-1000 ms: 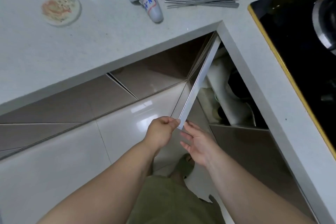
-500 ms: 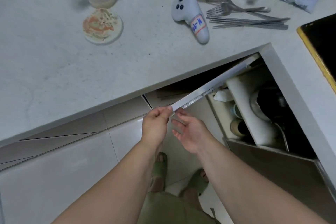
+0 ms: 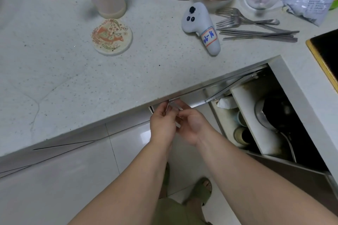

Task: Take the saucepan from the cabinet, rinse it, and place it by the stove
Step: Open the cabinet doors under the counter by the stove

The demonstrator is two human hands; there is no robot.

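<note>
Both hands at the free end of the cabinet door [image 3: 199,97], just under the tabletop [image 3: 73,82] edge. Left hand [image 3: 161,124]: grip pinched on the door's metal edge. Right hand [image 3: 190,126]: grip apart, fingers loosely curled beside the same edge. Saucepan [image 3: 274,113] sits inside the open cabinet [image 3: 274,159], dark, on its white shelf, well right of both hands, untouched.

Blue handwritten marks, illegible, on controller's label [image 3: 208,36].
</note>
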